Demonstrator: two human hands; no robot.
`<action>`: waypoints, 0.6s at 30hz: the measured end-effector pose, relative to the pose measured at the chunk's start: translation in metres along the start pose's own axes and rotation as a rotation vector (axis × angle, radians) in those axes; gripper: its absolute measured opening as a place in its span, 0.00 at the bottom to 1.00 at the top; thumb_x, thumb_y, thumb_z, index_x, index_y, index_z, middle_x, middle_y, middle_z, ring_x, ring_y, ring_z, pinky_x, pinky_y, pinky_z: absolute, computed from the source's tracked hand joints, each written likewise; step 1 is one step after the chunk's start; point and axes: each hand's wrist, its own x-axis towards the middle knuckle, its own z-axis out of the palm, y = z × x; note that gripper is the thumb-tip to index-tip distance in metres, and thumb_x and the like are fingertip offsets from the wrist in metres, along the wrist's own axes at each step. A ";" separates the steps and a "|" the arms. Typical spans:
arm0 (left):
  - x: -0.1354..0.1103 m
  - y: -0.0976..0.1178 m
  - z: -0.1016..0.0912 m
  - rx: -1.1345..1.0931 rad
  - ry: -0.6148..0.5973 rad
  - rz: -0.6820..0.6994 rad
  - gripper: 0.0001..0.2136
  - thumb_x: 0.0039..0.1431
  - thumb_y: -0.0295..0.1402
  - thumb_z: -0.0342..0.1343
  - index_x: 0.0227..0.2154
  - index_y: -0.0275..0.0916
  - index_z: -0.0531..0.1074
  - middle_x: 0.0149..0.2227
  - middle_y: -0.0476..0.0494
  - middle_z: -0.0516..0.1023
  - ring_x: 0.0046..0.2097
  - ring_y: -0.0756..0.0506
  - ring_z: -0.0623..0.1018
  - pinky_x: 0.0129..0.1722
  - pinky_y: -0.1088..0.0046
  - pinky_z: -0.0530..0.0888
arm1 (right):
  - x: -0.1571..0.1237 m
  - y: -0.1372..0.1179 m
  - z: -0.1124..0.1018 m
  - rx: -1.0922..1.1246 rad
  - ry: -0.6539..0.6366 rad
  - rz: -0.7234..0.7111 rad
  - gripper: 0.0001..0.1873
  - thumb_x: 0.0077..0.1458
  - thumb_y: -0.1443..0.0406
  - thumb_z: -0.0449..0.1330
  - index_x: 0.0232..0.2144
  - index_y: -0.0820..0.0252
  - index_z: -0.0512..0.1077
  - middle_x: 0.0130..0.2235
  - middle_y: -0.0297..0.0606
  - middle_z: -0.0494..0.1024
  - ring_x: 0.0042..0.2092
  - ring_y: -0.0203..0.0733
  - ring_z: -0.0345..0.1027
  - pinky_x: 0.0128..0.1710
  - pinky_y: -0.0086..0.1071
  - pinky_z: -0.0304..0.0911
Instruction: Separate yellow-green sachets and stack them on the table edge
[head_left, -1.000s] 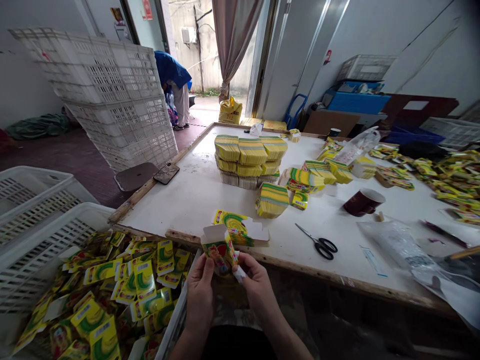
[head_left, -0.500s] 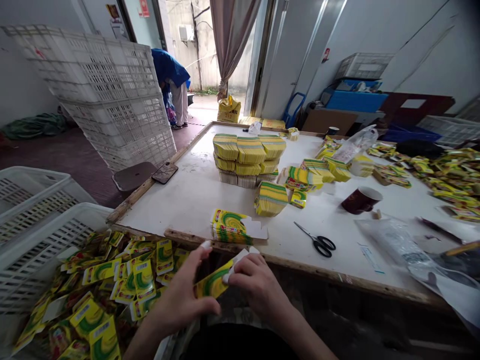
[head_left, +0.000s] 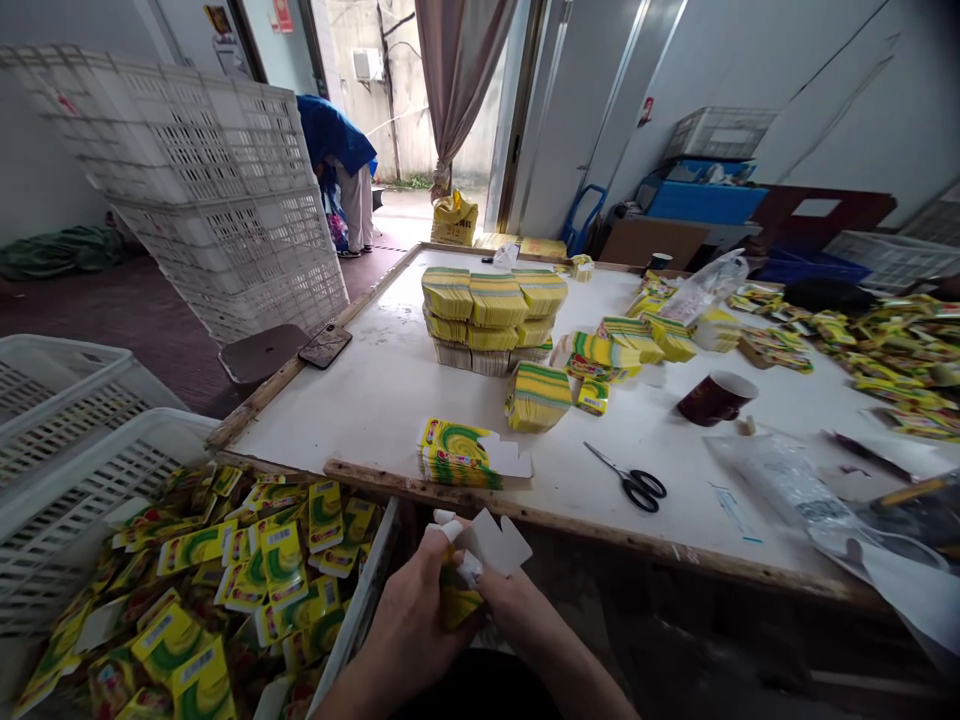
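Both hands meet just below the table's near edge, around a small yellow-green carton point(head_left: 491, 540) whose white end flaps stick up. My left hand point(head_left: 424, 600) wraps the carton from the left, with white coverings on some fingertips. My right hand point(head_left: 517, 605) grips its right side near the flaps. Much of the carton's printed body is hidden by my fingers. On the table in front lies a short stack of flat cartons point(head_left: 461, 455), white flaps pointing right. To my left a white crate point(head_left: 169, 450) holds many loose folded cartons point(head_left: 281, 565).
Bundled carton stacks point(head_left: 495, 310) stand mid-table on the white table point(head_left: 360, 390). Scissors point(head_left: 637, 485), a dark mug point(head_left: 716, 398), a plastic bag point(head_left: 787, 480) and a phone point(head_left: 325, 345) lie around. Tall crates point(head_left: 217, 190) rise at left; a person in blue point(head_left: 341, 150) bends by the doorway.
My left hand has moved right and closed around the carton beside my right hand. The carton has turned, its white flaps now spread upward. The view has shifted slightly.
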 end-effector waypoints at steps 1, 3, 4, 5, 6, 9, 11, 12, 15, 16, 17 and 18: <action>-0.001 0.000 0.000 0.018 -0.005 0.004 0.35 0.47 0.30 0.63 0.57 0.47 0.54 0.50 0.39 0.74 0.46 0.38 0.78 0.41 0.65 0.74 | 0.001 0.000 0.000 0.009 0.010 -0.003 0.30 0.53 0.51 0.60 0.56 0.53 0.66 0.55 0.42 0.72 0.58 0.53 0.63 0.58 0.48 0.57; -0.002 -0.001 0.000 0.041 -0.016 0.011 0.31 0.47 0.29 0.63 0.53 0.47 0.56 0.48 0.40 0.74 0.44 0.39 0.78 0.40 0.67 0.74 | 0.002 -0.002 0.000 0.012 0.016 -0.018 0.31 0.52 0.50 0.61 0.56 0.53 0.67 0.54 0.43 0.73 0.57 0.53 0.65 0.58 0.49 0.57; -0.002 -0.002 0.000 0.045 -0.023 0.009 0.28 0.48 0.29 0.62 0.51 0.47 0.57 0.46 0.42 0.74 0.42 0.40 0.78 0.39 0.67 0.74 | 0.003 -0.004 0.000 0.004 0.022 -0.034 0.31 0.52 0.49 0.61 0.56 0.52 0.67 0.53 0.43 0.74 0.56 0.53 0.66 0.58 0.49 0.57; -0.002 -0.003 0.000 0.047 -0.029 0.002 0.25 0.48 0.29 0.60 0.49 0.47 0.58 0.44 0.43 0.74 0.40 0.41 0.79 0.37 0.68 0.74 | 0.003 -0.005 0.000 -0.016 0.028 -0.057 0.31 0.53 0.48 0.60 0.56 0.53 0.66 0.53 0.44 0.74 0.56 0.53 0.66 0.58 0.49 0.57; -0.001 -0.004 0.001 0.046 -0.033 -0.009 0.23 0.49 0.28 0.59 0.47 0.47 0.58 0.43 0.44 0.75 0.39 0.42 0.78 0.36 0.68 0.74 | 0.002 -0.006 0.000 -0.049 0.035 -0.088 0.32 0.54 0.48 0.58 0.58 0.53 0.65 0.54 0.45 0.73 0.56 0.53 0.66 0.58 0.49 0.57; 0.003 -0.007 0.004 0.019 -0.031 -0.058 0.29 0.47 0.24 0.56 0.52 0.45 0.53 0.41 0.44 0.76 0.38 0.41 0.78 0.36 0.66 0.74 | -0.002 -0.009 0.001 -0.254 0.032 -0.216 0.34 0.57 0.51 0.56 0.63 0.55 0.56 0.61 0.46 0.65 0.62 0.52 0.58 0.62 0.47 0.51; 0.005 -0.009 0.006 0.004 0.000 -0.064 0.32 0.45 0.23 0.56 0.54 0.43 0.52 0.42 0.40 0.75 0.39 0.40 0.78 0.35 0.65 0.75 | -0.006 -0.009 0.001 -0.444 -0.025 -0.314 0.32 0.59 0.59 0.56 0.64 0.53 0.54 0.66 0.42 0.56 0.66 0.49 0.50 0.64 0.44 0.47; 0.006 -0.010 0.006 -0.003 0.026 -0.063 0.31 0.44 0.24 0.56 0.53 0.42 0.53 0.43 0.38 0.73 0.39 0.40 0.78 0.36 0.64 0.75 | -0.007 -0.009 0.000 -0.523 -0.050 -0.357 0.30 0.60 0.63 0.55 0.63 0.51 0.55 0.67 0.40 0.54 0.66 0.48 0.48 0.64 0.42 0.47; 0.007 -0.012 0.000 -0.003 0.100 -0.068 0.26 0.44 0.24 0.56 0.49 0.41 0.60 0.46 0.36 0.70 0.45 0.39 0.76 0.42 0.61 0.74 | -0.006 -0.006 -0.004 -0.628 -0.038 -0.453 0.27 0.61 0.70 0.51 0.60 0.49 0.61 0.66 0.38 0.55 0.65 0.47 0.51 0.63 0.40 0.52; 0.007 -0.013 -0.003 0.008 0.101 -0.079 0.26 0.43 0.24 0.57 0.49 0.41 0.61 0.47 0.37 0.70 0.47 0.38 0.75 0.45 0.60 0.73 | -0.005 -0.005 -0.006 -0.637 -0.011 -0.474 0.27 0.60 0.71 0.50 0.60 0.49 0.61 0.66 0.39 0.56 0.65 0.47 0.52 0.62 0.40 0.53; 0.006 -0.014 -0.008 0.025 0.089 -0.096 0.27 0.43 0.23 0.57 0.49 0.41 0.62 0.47 0.38 0.71 0.48 0.38 0.74 0.46 0.59 0.73 | -0.003 -0.005 -0.009 -0.651 -0.002 -0.485 0.28 0.60 0.72 0.50 0.61 0.51 0.61 0.66 0.41 0.56 0.65 0.47 0.52 0.62 0.41 0.53; 0.005 -0.014 -0.013 0.047 0.072 -0.114 0.27 0.42 0.24 0.57 0.49 0.42 0.62 0.46 0.39 0.71 0.48 0.38 0.74 0.47 0.58 0.72 | -0.002 -0.005 -0.011 -0.676 -0.015 -0.487 0.29 0.59 0.73 0.51 0.61 0.52 0.60 0.66 0.42 0.55 0.65 0.48 0.51 0.62 0.41 0.53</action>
